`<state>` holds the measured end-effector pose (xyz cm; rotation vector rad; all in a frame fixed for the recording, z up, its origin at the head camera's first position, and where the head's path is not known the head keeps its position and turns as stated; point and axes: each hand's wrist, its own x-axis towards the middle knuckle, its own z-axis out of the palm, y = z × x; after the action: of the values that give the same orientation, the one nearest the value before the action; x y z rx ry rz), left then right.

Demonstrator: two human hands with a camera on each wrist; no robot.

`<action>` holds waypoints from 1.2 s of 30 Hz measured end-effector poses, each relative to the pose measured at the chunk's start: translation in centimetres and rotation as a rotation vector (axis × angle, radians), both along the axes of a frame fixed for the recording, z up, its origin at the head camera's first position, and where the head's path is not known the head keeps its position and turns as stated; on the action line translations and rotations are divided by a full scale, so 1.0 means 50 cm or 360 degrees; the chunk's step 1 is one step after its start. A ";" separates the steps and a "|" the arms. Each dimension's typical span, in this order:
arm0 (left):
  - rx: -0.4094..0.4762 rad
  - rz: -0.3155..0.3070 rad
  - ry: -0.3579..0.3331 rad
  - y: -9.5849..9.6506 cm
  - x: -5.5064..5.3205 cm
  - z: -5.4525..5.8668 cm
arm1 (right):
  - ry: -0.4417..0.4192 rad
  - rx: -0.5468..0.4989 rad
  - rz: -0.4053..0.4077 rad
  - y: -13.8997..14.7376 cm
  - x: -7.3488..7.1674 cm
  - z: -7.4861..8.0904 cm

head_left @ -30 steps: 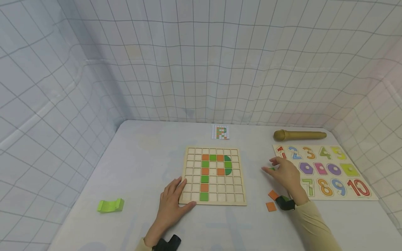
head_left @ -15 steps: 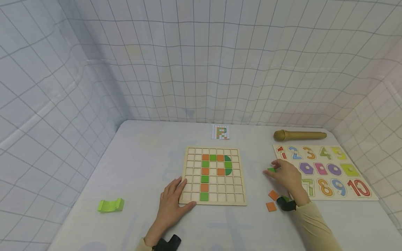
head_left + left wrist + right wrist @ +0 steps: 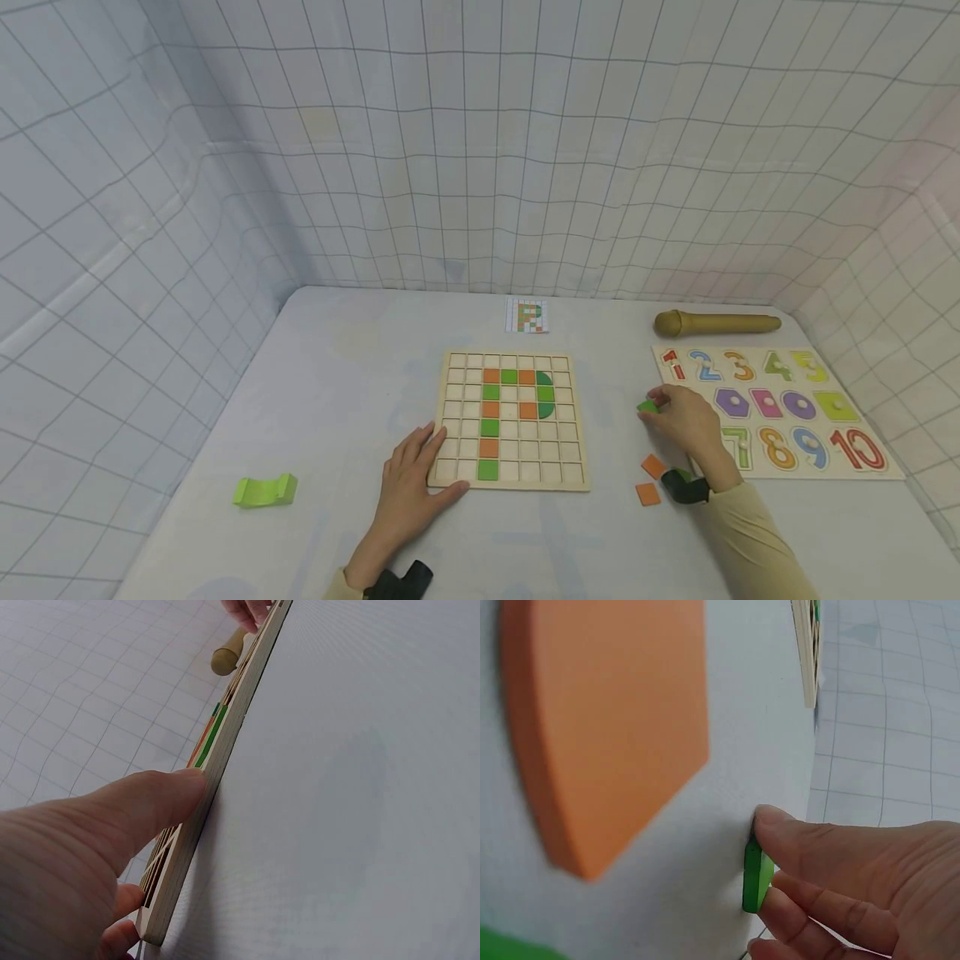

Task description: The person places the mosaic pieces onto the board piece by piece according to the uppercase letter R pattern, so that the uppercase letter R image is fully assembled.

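Observation:
A wooden grid board [image 3: 528, 473] lies mid-table, with green and orange tiles set in some of its squares. My left hand [image 3: 411, 487] rests at its near left corner, thumb [image 3: 176, 791] against the near edge and the other fingers along the left side. To the right of the board, my right hand [image 3: 686, 421] pinches a green tile [image 3: 756, 877] between thumb and fingers, low over the table. Two orange tiles [image 3: 648, 494] lie nearer the front, and another green tile [image 3: 682, 474] is partly covered by the right wrist's camera.
A number puzzle board [image 3: 813, 471] lies at the right, partly behind my right hand. A brown microphone-shaped object [image 3: 720, 323] lies beyond it. A small pattern card [image 3: 527, 317] is behind the grid board. At the left sits a light green bracket-like block [image 3: 265, 492].
My right thumb and fingers have closed on the green tile, and that hand has moved slightly right and nearer the front. The left hand has stayed still on the board.

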<state>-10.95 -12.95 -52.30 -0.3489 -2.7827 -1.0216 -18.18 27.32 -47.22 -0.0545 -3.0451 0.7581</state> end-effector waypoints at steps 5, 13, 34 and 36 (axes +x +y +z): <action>-0.0004 0.0003 0.0012 0.000 0.000 0.000 | -0.0017 -0.0030 0.0005 0.000 -0.003 0.000; -0.0008 0.0002 0.0014 0.001 0.001 0.003 | 0.0057 -0.0062 0.0070 0.002 -0.004 -0.002; -0.0008 -0.0004 0.0036 -0.001 0.002 0.006 | 0.0249 -0.0330 0.0246 -0.161 -0.034 0.024; -0.0010 0.0001 0.0021 0.000 0.003 0.006 | 0.0264 -0.0354 0.0288 -0.182 -0.038 0.027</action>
<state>-10.82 -12.95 -52.00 -0.3540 -2.7750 -1.0069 -20.08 18.22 -45.86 0.2730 -2.8238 1.0527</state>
